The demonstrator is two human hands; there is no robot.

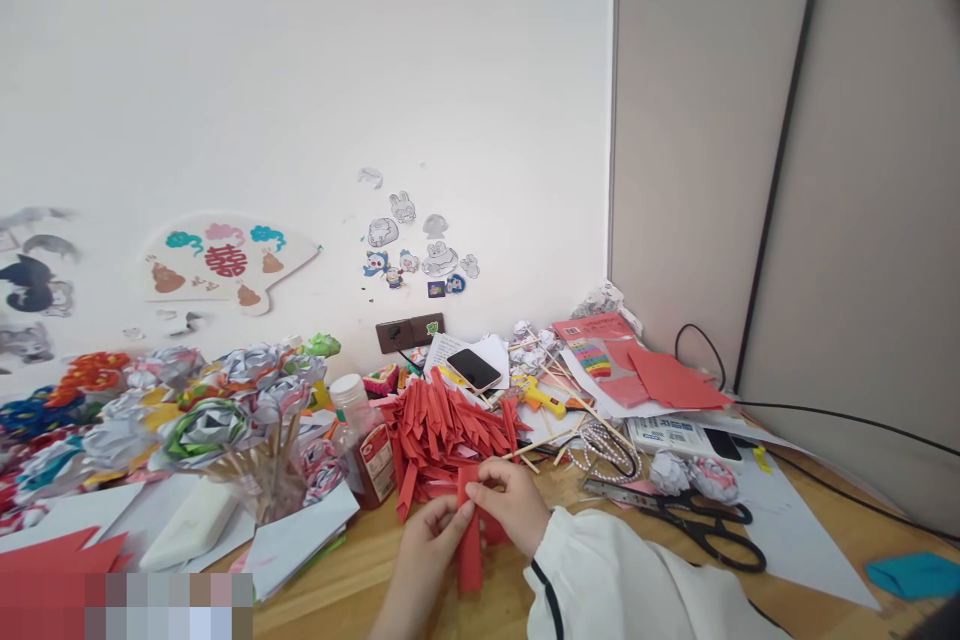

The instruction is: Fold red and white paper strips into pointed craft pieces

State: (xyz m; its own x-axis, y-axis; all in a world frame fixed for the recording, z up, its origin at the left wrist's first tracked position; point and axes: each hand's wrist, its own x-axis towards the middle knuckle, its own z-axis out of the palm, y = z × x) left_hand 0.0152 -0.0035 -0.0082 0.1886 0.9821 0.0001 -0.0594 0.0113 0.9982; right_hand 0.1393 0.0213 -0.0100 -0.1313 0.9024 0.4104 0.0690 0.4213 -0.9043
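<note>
A folded strip of red paper (pixel 470 560) is held upright between my two hands, low in the middle of the view. My left hand (pixel 435 535) pinches its left side, thumb on the front. At its upper right edge, my right hand (pixel 514 500) grips the paper with thumb and fingers closed. Part of another red piece shows below my right hand. Just behind my hands lies a heap of folded red paper strips (pixel 442 420). A jar with a white lid (pixel 364 450) stands to the left of this heap.
Paper flowers (pixel 214 430) crowd the left side. On the right lie black-handled scissors (pixel 705 525), a yellow glue gun (pixel 541 398), a string of beads (pixel 604 450) and red paper sheets (pixel 675 378). A phone (pixel 474 370) rests behind the heap. Black cables (pixel 847 417) cross the right side.
</note>
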